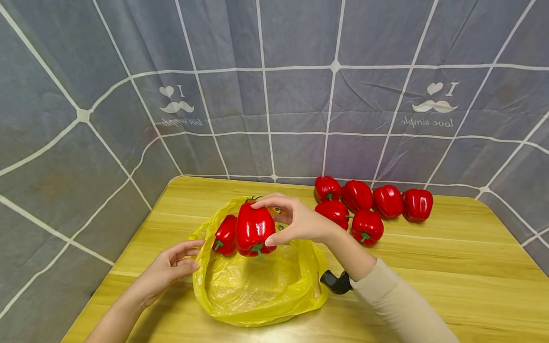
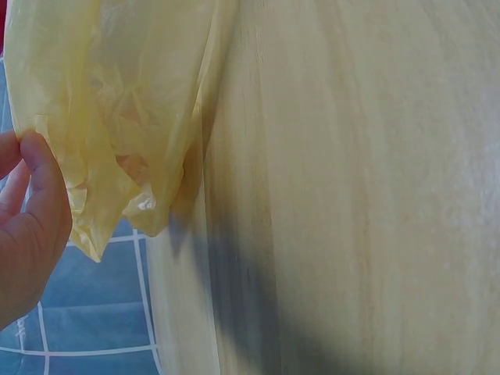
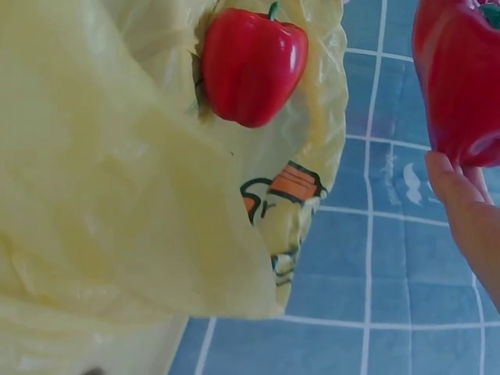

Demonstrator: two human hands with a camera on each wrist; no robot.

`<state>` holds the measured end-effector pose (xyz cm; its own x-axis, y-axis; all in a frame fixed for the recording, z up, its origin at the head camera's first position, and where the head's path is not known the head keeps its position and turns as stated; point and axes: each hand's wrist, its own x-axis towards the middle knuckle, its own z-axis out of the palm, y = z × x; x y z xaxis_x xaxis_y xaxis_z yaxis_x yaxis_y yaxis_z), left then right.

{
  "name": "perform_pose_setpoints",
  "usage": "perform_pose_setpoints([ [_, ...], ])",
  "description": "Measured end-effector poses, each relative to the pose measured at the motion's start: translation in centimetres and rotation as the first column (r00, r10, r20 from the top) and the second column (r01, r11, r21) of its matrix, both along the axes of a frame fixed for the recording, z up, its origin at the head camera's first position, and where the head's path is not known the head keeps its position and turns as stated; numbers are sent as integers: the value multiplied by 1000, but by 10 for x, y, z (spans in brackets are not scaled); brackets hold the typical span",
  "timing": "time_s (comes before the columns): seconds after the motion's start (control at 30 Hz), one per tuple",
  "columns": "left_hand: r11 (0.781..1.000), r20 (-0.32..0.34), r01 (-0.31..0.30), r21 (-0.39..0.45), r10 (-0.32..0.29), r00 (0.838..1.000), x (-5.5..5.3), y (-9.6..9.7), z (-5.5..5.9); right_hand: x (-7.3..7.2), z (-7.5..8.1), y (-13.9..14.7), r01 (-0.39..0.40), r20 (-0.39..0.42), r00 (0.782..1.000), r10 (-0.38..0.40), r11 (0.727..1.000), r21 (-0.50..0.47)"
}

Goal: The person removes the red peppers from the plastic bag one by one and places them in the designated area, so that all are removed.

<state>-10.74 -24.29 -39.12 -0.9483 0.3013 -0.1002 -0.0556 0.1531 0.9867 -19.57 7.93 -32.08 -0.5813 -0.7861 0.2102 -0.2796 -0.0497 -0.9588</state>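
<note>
My right hand [image 1: 300, 221] grips a red bell pepper [image 1: 254, 228] from its right side, above the open mouth of a yellow plastic bag [image 1: 257, 317]. The pepper's green stem points toward me. Another bell pepper [image 3: 254, 66] lies inside the bag, on its left side in the head view. At the bag's left rim, my left hand [image 1: 169, 267] pinches the thin plastic between thumb and fingers, as the left wrist view shows. In that view the left hand [image 2: 31, 226] is partly cut off by the frame edge.
Several red bell peppers [image 1: 388, 202] sit in two rows at the back right of the wooden table [image 1: 463, 267]. A black curved object [image 1: 336, 282] is beneath my right wrist. Behind the table hangs a grey-blue gridded cloth [image 1: 296, 105].
</note>
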Motion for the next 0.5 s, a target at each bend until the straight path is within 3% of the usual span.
perform_pose_setpoints([
  [0.5, 1000, 10, 10, 11, -10, 1000, -1, 0, 2, 2, 7, 22, 93, -99, 991, -93, 996, -4],
])
